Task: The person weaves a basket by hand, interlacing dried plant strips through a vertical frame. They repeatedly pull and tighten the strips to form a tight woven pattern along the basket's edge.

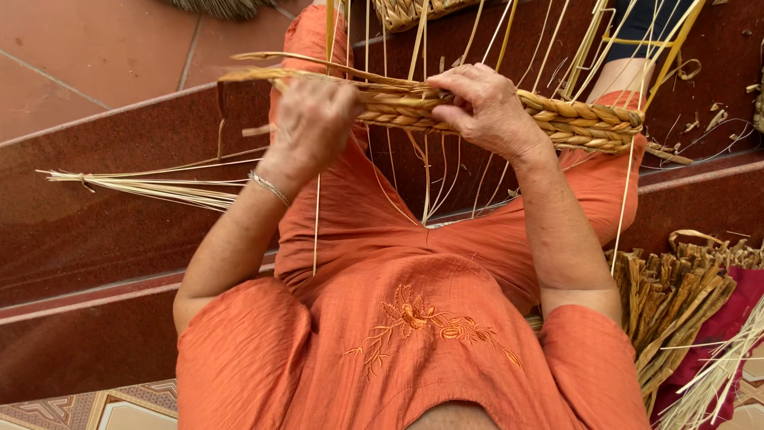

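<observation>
A flat band of braided straw (573, 121) lies across my knees, running from left to right. My left hand (313, 125) grips the loose strands at its left end. My right hand (484, 107) clasps the middle of the band, fingers curled over its top edge. Thin pale straw strands (426, 179) hang down from the band between my legs and stick upward past it. I wear orange clothes (414, 318) and a thin bracelet (270, 188) on my left wrist.
I sit on dark red polished steps (95, 215). A tied bundle of pale straw (151, 187) lies on the step at left. A pile of dried brown stalks (676, 295) rests at right beside a dark red cloth (728, 322). A woven basket edge (406, 11) shows at top.
</observation>
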